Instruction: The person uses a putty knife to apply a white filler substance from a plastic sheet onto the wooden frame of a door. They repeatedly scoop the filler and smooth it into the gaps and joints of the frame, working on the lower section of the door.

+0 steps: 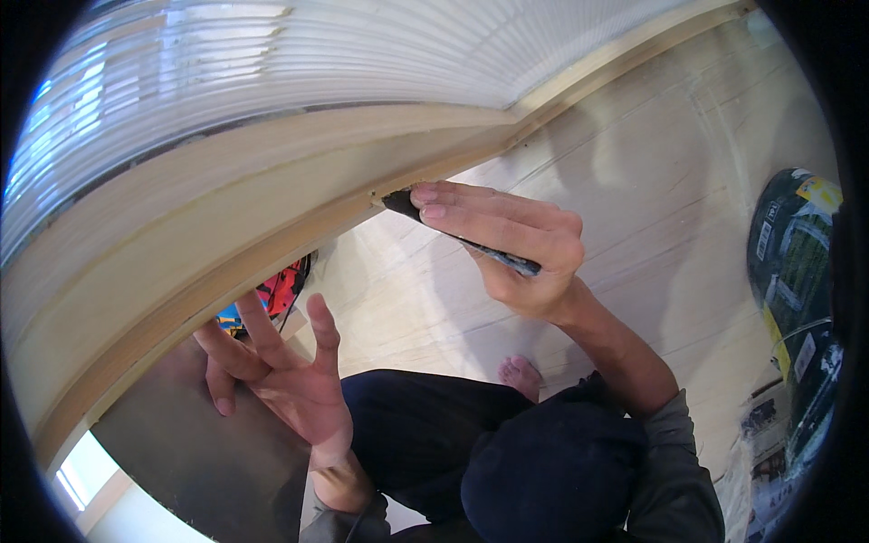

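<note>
A pale wooden frame (pixel 181 235) with a translucent ribbed panel (pixel 317 45) crosses the upper left. My right hand (pixel 511 249) grips a long, flat black tool (pixel 525 264), its far end against the frame's lower edge beside my fingertips. Lower left, my left hand (pixel 281 371) has its fingers spread and palm showing, with the upper fingertips at the underside of the frame; whether they touch it is unclear. A dark grey flat surface (pixel 199 452) lies behind that hand.
Pale wooden flooring (pixel 634 226) spreads under the frame, with my bare foot (pixel 519 371) on it and my dark-clothed legs below. A red and blue item (pixel 285 285) is partly hidden behind the frame. Dark bulky packages (pixel 787 253) with yellow labels stand along the right.
</note>
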The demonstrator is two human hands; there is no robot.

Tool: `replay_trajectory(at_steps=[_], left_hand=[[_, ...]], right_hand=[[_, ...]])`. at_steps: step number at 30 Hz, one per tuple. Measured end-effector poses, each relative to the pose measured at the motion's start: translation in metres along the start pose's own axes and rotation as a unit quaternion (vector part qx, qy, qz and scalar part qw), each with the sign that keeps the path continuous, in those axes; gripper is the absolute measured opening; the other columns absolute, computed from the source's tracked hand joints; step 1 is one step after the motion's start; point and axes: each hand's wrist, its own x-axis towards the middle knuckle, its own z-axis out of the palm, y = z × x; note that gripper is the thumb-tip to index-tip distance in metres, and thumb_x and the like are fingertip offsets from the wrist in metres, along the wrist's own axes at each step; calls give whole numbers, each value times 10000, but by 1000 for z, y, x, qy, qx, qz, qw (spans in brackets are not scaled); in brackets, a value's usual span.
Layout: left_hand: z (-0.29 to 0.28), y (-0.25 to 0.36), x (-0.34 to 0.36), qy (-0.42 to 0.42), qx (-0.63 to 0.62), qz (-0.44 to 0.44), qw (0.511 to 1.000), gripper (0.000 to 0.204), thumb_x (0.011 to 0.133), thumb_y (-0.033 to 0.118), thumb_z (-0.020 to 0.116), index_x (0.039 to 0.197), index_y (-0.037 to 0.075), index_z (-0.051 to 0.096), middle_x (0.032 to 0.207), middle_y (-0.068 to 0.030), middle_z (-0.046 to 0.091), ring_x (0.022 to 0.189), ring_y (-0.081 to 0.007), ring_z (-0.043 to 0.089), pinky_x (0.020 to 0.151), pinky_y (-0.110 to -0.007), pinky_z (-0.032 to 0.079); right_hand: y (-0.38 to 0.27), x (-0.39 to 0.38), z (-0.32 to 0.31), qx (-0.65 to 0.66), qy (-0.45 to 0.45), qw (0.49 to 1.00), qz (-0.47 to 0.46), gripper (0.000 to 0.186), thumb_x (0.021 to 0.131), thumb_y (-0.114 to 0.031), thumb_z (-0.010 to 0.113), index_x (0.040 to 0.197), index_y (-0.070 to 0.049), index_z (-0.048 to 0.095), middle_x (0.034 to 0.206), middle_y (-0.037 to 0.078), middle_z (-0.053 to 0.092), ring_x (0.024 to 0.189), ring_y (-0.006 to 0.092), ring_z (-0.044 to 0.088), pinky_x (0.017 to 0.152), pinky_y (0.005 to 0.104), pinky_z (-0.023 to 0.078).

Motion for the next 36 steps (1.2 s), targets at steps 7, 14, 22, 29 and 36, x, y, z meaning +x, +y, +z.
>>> replay_trajectory(at_steps=[7, 14, 22, 29, 36], left_hand=[[0, 1, -1, 17, 25, 9, 1000, 370, 1030, 425, 279, 778, 218, 452, 1468, 70, 398, 1467, -137, 109, 1158, -541, -65], [-1, 0, 0, 11, 6, 8, 1000, 364, 1026, 434, 289, 784, 222, 460, 1468, 73, 397, 1465, -137, 123, 1158, -544, -56], [-2, -1, 0, 13, -21, 13, 1000, 354, 1024, 430, 308, 781, 226, 465, 1459, 78, 411, 1465, -136, 125, 1158, -546, -49], [-5, -1, 3, -16, -5, 1, 1000, 340, 1022, 422, 318, 784, 232, 468, 1465, 81, 404, 1466, -134, 119, 1157, -547, -58], [-7, -3, 3, -27, -35, 7, 999, 348, 1025, 424, 298, 784, 231, 459, 1481, 78, 378, 1465, -132, 121, 1153, -547, -79]], right_hand=[[-11, -1, -8, 63, -20, 996, 64, 341, 738, 177, 599, 1032, 34, 695, 1018, 203, 696, 963, 297, 692, 843, 337, 563], [-8, 1, -1, 16, 9, 999, 32, 329, 747, 179, 626, 1048, 56, 680, 1004, 226, 693, 955, 307, 693, 849, 344, 559], [-7, 5, 1, -26, -12, 999, -17, 400, 699, 196, 621, 1067, 49, 676, 1051, 219, 682, 998, 327, 676, 866, 360, 558], [-7, -2, 12, -85, -7, 995, -45, 478, 648, 183, 603, 1100, 42, 668, 1090, 212, 673, 1034, 338, 661, 887, 377, 551], [-15, 5, 2, -58, -42, 997, -7, 446, 643, 158, 595, 1063, 40, 685, 1066, 199, 684, 1025, 325, 666, 896, 375, 544]])
